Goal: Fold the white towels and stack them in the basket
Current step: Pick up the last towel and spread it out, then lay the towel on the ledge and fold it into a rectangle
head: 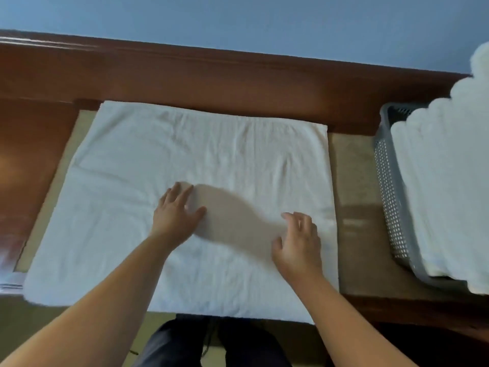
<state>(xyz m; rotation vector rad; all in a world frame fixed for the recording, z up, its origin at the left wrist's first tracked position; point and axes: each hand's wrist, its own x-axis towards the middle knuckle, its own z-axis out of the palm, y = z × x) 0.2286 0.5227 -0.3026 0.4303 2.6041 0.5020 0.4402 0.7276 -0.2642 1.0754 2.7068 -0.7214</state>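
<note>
Flat across the middle of the table [357, 181] lies one white towel [158, 154], a creased terry rectangle whose near edge overhangs the table's front. Both hands rest on it: the left hand [176, 215] with fingers straight and spread, the right hand [297, 242] loosely curled, gripping nothing. At the right edge stands one grey perforated plastic basket [389, 181], stacked with folded towels [444, 181] (too many folds to count).
</note>
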